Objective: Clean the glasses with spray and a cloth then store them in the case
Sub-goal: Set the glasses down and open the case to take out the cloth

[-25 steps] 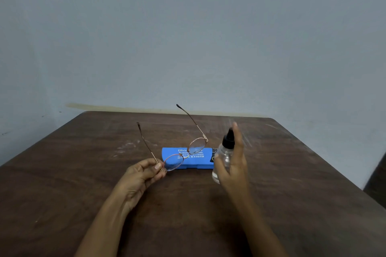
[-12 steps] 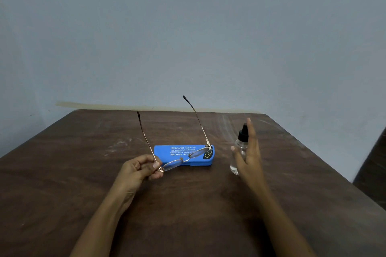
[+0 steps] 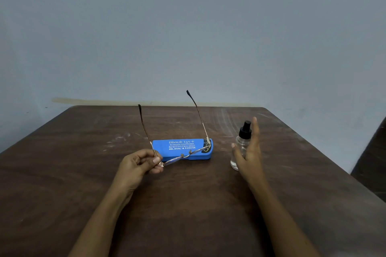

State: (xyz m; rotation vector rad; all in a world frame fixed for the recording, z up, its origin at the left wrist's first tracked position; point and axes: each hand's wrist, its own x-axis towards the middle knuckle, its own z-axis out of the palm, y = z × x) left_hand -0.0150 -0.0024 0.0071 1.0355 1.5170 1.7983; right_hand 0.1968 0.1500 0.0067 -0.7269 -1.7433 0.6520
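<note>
Spray bottle [image 3: 240,146] set down, right hand [image 3: 249,158] released; left hand [image 3: 137,166] pinches glasses [image 3: 176,159].

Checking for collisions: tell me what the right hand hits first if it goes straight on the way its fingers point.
Probably the spray bottle, which stands between thumb and straight fingers of the right hand. Depth is unclear, so the hand might instead pass over the table toward the wall.

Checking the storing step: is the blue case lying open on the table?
No, the blue case lies closed on the table, behind the glasses held by the left hand.
</note>
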